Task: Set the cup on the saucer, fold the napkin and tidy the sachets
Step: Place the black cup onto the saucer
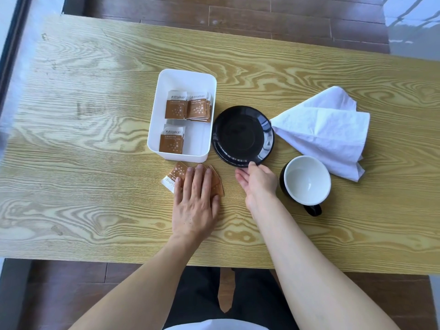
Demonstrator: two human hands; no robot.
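One cup (pixel 307 180), one saucer (pixel 242 135) (three sachet stacks (pixel 175 123)).

The left hand (pixel 195 196) lies flat on loose sachets (pixel 177 173) on the desk (pixel 95 139); just beyond it a white box (pixel 188 78) holds more. The right hand (pixel 258 181) touches the black saucer (pixel 242 135); beside it stands the cup (pixel 307 179), beyond that the unfolded napkin (pixel 326 129)

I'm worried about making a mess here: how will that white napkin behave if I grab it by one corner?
The napkin lies loosely bunched with soft creases, so it is probably floppy and will likely unfold and dangle rather than hold shape. It looks thin and light, so it should lift easily. One edge lies close to the saucer and cup, so it may brush them.
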